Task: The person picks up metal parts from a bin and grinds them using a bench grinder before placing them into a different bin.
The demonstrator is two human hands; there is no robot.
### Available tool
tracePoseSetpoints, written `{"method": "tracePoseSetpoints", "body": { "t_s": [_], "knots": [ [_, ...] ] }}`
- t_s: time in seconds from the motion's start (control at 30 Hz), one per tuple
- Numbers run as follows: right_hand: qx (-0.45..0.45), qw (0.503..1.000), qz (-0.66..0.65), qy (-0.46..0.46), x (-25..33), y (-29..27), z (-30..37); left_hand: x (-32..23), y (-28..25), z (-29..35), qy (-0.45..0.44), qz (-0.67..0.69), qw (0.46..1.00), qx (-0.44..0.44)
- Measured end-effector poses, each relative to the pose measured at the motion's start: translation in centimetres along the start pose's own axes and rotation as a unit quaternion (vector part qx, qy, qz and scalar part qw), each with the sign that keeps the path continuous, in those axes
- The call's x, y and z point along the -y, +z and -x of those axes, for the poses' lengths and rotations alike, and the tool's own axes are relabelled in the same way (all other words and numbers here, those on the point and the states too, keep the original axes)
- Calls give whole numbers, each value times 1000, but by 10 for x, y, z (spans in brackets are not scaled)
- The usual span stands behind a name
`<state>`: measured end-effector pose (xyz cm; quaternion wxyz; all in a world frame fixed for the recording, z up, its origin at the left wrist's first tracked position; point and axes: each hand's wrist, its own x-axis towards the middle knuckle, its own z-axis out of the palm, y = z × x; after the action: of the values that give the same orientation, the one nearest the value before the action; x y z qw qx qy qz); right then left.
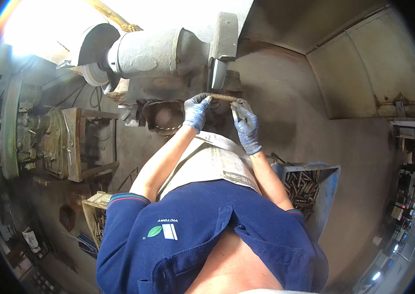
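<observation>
Both my hands wear blue-grey work gloves. Between them lies a short brownish metal rod, held level by its two ends. My left hand pinches the left end, and my right hand has its fingers closed on the right end. Just above the rod is the right wheel of a grey bench grinder, under its guard. Whether the rod touches the wheel, I cannot tell.
The grinder's other wheel sits at the far left. A blue bin of similar metal rods stands by my right arm; a pale crate with metal pieces is at my left. Green machinery stands further left, and a metal cabinet at right.
</observation>
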<state>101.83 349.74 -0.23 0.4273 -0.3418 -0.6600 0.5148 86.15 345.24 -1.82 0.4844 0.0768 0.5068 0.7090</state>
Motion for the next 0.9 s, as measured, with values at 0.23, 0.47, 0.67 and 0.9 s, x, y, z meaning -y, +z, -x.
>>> {"method": "tracePoseSetpoints", "body": {
  "t_s": [0.23,0.47,0.67,0.9],
  "knots": [
    [-15,999,28,10,-6,-4,-7,1,8,-5,6,-22,1000,3],
    [-42,998,-33,40,-31,-2,-12,1,8,-15,-7,-37,999,3],
    [18,999,-21,46,-28,9,-16,-9,-5,-16,6,-34,999,-5],
    [33,992,-64,101,-38,39,-21,-22,-33,-24,11,-51,998,-42]
  ]
}}
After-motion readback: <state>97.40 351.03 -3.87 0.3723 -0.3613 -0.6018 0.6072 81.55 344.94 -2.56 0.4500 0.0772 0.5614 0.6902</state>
